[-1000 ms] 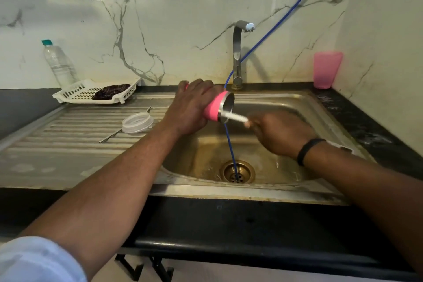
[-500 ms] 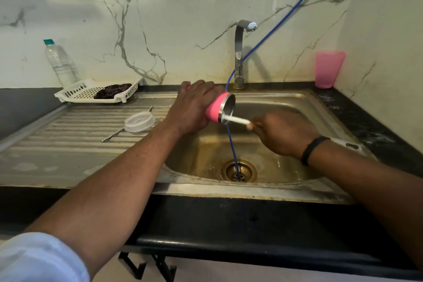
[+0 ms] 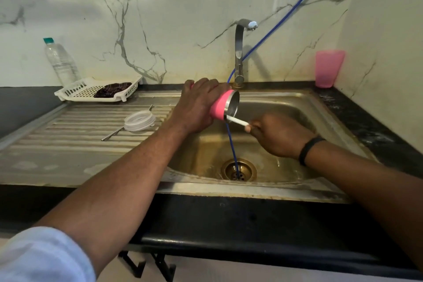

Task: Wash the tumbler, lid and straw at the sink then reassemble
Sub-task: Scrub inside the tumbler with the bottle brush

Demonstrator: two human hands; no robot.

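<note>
Tumbler [image 3: 220, 107], pink outside and steel inside, is held on its side above the left edge of the sink [image 3: 297, 107], its long axis running left to right and tipped a little up, with the open mouth facing right toward the tap side. Far left on the table [image 3: 23, 103] stands a clear plastic bottle [image 3: 60, 62] with a green cap, and just beside it a white slotted tray [image 3: 75, 91] holding a dark cloth [image 3: 112, 92]. On the ribbed draining board [image 3: 68, 139] lies the clear lid [image 3: 140, 121], flat, resting over the metal straw [image 3: 114, 134], which lies slanted from lower left to upper right. The left hand [image 3: 196, 107] wraps the tumbler's body, its grip clamped round the pink wall. A thin white stick-like tool [image 3: 238, 122] reaches into the lower rim of the mouth, slanting down to the right, and the right hand [image 3: 279, 137] holds its outer end with a closed grip, a black band on the wrist. A blue hose [image 3: 232, 146] drops past the tumbler into the drain [image 3: 238, 170]. The steel tap [image 3: 240, 52] stands behind, and a pink cup [image 3: 329, 68] sits in the far right corner.
</note>
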